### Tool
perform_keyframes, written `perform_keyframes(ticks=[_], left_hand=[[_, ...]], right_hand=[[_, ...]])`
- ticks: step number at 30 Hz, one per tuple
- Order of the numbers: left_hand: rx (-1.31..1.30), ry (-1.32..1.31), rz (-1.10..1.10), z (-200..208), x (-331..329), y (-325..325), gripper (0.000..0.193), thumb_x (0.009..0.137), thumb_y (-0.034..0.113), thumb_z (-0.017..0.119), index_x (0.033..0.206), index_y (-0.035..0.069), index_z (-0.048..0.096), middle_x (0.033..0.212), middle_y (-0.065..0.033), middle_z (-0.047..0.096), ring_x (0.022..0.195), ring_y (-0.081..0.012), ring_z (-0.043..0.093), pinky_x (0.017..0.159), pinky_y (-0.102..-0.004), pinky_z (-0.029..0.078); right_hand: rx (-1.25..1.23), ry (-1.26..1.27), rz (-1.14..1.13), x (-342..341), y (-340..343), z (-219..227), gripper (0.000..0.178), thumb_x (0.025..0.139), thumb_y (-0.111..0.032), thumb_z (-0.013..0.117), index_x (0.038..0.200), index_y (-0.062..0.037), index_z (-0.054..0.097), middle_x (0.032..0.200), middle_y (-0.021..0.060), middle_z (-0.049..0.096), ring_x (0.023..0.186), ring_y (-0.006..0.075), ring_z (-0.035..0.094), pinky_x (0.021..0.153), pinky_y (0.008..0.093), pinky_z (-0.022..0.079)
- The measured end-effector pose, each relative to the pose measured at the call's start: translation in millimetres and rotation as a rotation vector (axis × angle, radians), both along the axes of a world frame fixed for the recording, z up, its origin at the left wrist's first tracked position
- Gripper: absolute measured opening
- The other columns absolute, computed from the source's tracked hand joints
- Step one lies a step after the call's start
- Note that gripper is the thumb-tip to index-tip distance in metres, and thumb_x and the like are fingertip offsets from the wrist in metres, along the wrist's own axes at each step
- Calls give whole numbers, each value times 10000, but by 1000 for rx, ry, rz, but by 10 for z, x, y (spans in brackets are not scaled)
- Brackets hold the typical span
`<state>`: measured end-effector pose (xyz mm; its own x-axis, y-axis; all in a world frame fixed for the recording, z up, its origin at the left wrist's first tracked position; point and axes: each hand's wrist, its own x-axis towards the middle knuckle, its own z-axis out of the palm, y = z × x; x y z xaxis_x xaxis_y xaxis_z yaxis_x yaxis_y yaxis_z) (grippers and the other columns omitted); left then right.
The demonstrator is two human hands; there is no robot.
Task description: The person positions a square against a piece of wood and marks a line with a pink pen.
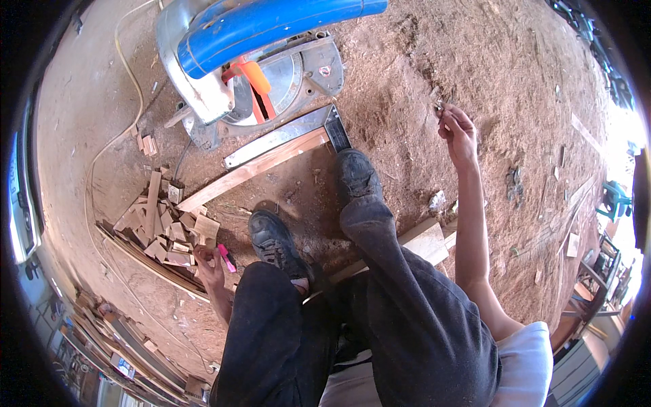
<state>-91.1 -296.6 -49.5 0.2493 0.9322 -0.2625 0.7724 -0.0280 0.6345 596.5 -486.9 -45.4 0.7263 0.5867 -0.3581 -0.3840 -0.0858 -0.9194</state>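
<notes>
My right hand (459, 136) reaches out over the dusty ground at the right, thumb and fingers pinched on a small light-coloured piece (439, 106) too small to name. At the lower left, my left hand (211, 270) is low beside a pile of wood offcuts (159, 227), fingers curled. A short pink-and-black thing (227, 258) touches its fingertips; I cannot tell whether it is gripped. One wood block (207, 227) lies just beyond those fingers. Between my shoes and the saw, a long wood strip (254, 169) lies along a metal try square (278, 139) with a dark arm.
A mitre saw (298, 71) with a blue pipe-like part (278, 30) and orange handle stands ahead on sawdust-covered ground. A cable (122, 61) runs down the left. By my right leg lies a pale board (426, 243). Long planks (129, 339) are stacked at lower left.
</notes>
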Motion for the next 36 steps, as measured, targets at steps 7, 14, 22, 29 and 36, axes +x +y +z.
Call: perform_keyframes(ticks=[7,14,22,29,36], left_hand=[[72,-35,-11,38,31,65,361,970,140,686,1241,16,483,935,-116,624,839,-203,597,808,-353,491],[103,-175,-161,30,1014,373,297,928,162,731,1157,20,606,1090,-136,658,1030,-262,623,956,-390,479],[268,-146,-746,-82,2519,701,607,866,253,773,1383,89,500,1412,-134,524,1307,-335,515,1119,-464,417],[252,-209,-726,-313,2991,760,826,831,296,797,1513,63,394,1496,-139,458,1357,-344,454,1151,-478,375],[322,-179,-696,-391,2897,801,844,821,324,804,1507,48,397,1486,-138,464,1355,-343,440,1156,-466,347]], right_hand=[[-63,43,122,-604,265,187,275,934,-1,650,1198,53,699,1025,105,747,879,135,688,743,276,553],[-269,-347,478,-1371,524,264,192,994,-187,680,1049,-22,761,892,71,699,797,135,651,757,306,535],[-311,-716,671,-1849,936,164,165,1015,-159,611,1014,-3,665,906,192,675,815,317,684,695,419,518],[-551,-1020,750,-2141,1343,-15,123,1030,-206,531,1032,-87,563,674,224,656,612,441,660,548,524,518],[-493,-1071,749,-2283,1464,-251,177,973,-222,601,995,-46,595,740,259,671,687,458,672,600,531,534]])
